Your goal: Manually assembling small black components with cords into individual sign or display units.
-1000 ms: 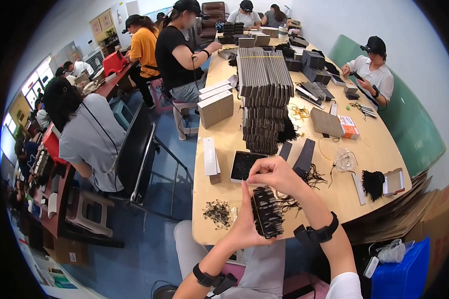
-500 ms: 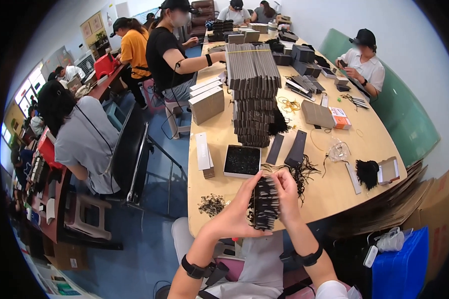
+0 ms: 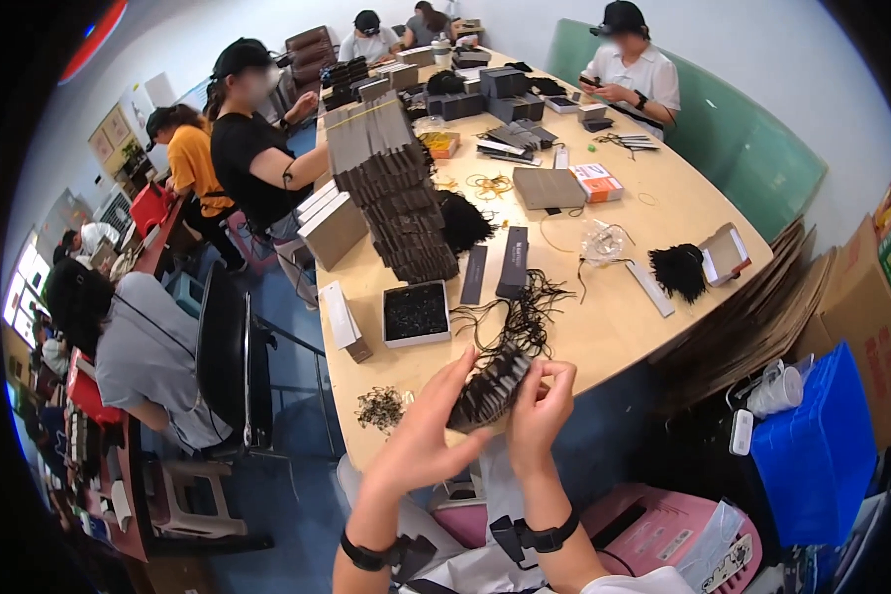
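A thick stack of dark hang tags (image 3: 492,388) with black strings is in front of me at the table's near edge. My left hand (image 3: 416,426) curves around the stack's left side, fingers along the far edge and thumb along the near edge. At the stack's right end, the fingers of my right hand (image 3: 543,406) are pinched together; what is between them is hidden. Loose black cords (image 3: 532,317) lie just beyond the stack. A white box of small black pieces (image 3: 416,312) stands beyond my left hand, near a scattered pile of small black bits (image 3: 378,408).
A tall leaning pile of grey-brown tags (image 3: 391,188) stands mid-table. Two dark flat tags (image 3: 513,262), an open small box (image 3: 726,254) and a black tassel bundle (image 3: 677,271) lie around. Co-workers sit along the table. A blue bin (image 3: 817,445) stands at the right.
My view has turned, so the table appears further left. The stack has tilted over to the right, and my left thumb has spread away from it. My right fingers remain at its right side.
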Demonstrator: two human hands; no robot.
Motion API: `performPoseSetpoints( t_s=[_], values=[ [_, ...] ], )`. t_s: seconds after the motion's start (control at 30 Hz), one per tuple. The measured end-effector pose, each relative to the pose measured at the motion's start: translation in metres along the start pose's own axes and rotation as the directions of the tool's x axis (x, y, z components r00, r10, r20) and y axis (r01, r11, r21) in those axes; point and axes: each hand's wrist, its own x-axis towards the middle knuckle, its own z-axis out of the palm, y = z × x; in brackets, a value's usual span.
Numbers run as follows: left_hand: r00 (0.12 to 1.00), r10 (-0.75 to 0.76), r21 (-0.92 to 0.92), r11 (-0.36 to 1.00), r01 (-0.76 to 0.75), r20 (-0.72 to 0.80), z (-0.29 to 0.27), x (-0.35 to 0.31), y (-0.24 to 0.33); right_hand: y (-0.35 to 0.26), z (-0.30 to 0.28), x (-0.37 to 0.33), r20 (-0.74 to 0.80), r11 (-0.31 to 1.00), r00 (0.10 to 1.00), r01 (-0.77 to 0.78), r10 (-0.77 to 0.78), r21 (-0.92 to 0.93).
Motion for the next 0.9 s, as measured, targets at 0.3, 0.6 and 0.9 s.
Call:
performPoseSetpoints(
  t_s=[0.3,0.6,0.9],
  values=[
    [0.999,0.007,0.235,0.972,0.001,-0.035,0.002,0.010,-0.009,0.016,-0.001,-0.005,-0.093,0.983,0.979,0.176,-0.179,-0.046],
    [0.997,0.079,0.625,0.778,-0.062,0.000,0.029,0.041,0.004,0.027,-0.010,-0.002,-0.049,0.972,0.971,0.235,-0.235,-0.015],
    [0.976,0.191,0.633,0.769,-0.085,-0.102,0.034,0.044,0.003,0.045,-0.065,0.056,0.322,0.414,0.775,-0.582,0.544,0.700]
  ],
)
